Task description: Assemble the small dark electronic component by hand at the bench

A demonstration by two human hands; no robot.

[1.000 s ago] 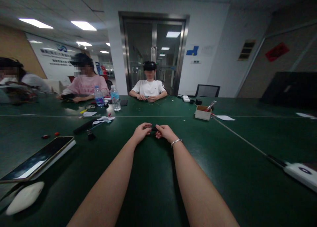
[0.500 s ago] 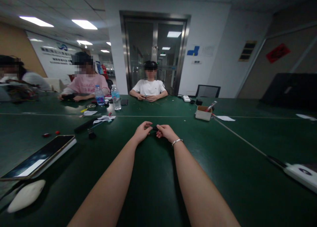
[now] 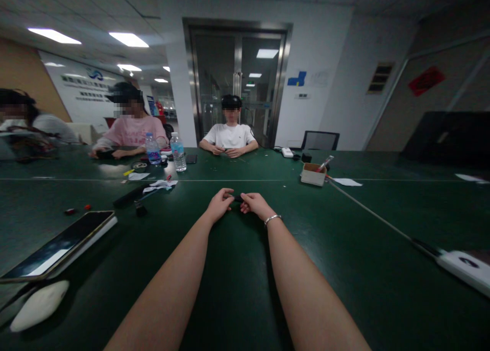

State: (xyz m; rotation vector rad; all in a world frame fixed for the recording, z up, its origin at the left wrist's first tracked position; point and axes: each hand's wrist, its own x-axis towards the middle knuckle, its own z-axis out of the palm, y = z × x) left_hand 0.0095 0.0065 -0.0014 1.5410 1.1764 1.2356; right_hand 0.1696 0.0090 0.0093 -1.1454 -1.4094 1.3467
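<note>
A small black object (image 3: 238, 199), too small to name, is held between my two hands just above or on the dark green table (image 3: 237, 269). My left hand (image 3: 221, 204) pinches its left end between thumb and fingers. From the other side, my right hand (image 3: 255, 205), with a silver bracelet (image 3: 273, 219) at the wrist, grips its right end with thumb and forefinger. The fingers partly cover the object. Whether it rests on the tabletop, I cannot tell.
At left lie a phone (image 3: 63, 244) on a white box and a pale mouse-like object (image 3: 40, 305). Bottles (image 3: 178, 152) and papers (image 3: 161, 185) stand farther back. A small box (image 3: 313, 175) and a power strip (image 3: 465, 269) are at right. People (image 3: 229, 136) sit opposite.
Both hands keep the same hold on the small black object. The whole view has shifted very slightly; nothing else has visibly moved.
</note>
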